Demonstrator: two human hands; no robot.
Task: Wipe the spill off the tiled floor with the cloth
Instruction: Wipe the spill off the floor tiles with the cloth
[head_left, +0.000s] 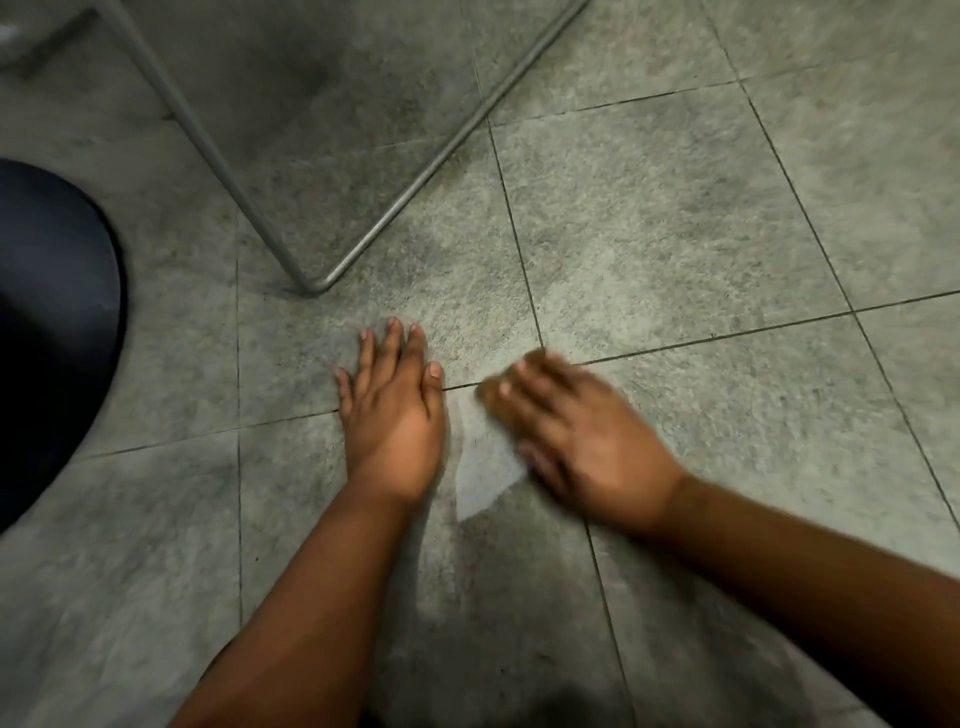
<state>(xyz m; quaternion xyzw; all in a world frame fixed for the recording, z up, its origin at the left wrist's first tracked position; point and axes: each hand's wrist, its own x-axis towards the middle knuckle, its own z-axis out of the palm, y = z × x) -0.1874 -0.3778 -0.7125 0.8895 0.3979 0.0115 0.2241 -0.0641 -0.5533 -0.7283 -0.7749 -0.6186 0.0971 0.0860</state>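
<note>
A thin pale grey cloth (483, 467) lies flat on the grey tiled floor (701, 249), one corner pointing toward me. My right hand (576, 436) presses down on its right part with fingers stretched out, and the hand is blurred. My left hand (395, 410) rests flat on the tile just left of the cloth, fingers spread, holding nothing. Darker, damp-looking patches (431, 260) mark the tile beyond my fingertips; I cannot tell the spill's exact edge.
A bent metal tube frame (311, 283) stands on the floor just beyond my left hand, its corner close to my fingertips. A large dark rounded object (52, 338) fills the left edge. Tiles extend to the right.
</note>
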